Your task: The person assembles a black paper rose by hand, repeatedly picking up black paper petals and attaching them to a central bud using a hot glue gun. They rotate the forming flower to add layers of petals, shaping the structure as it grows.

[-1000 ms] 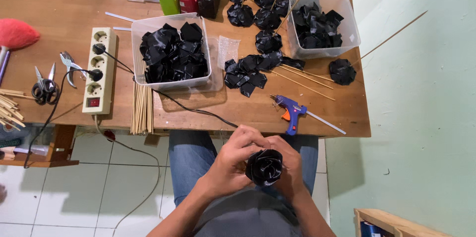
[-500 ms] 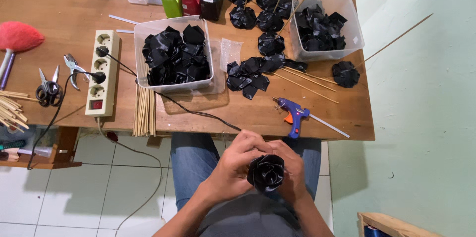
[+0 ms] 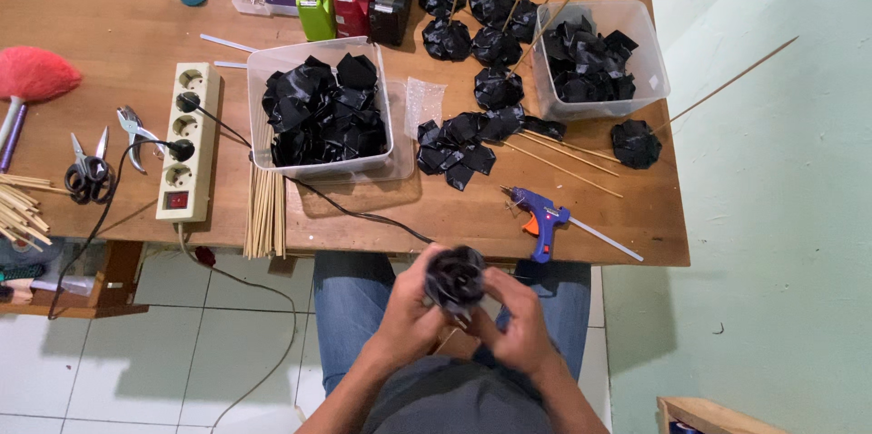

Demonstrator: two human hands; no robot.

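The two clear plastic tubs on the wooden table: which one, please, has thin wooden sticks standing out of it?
The right-hand clear plastic tub; the left tub holds only black pieces.

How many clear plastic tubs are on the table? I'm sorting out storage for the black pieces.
2. One clear tub sits mid-table beside the power strip, full of black pieces. The other tub stands near the table's right end, also holding black pieces.
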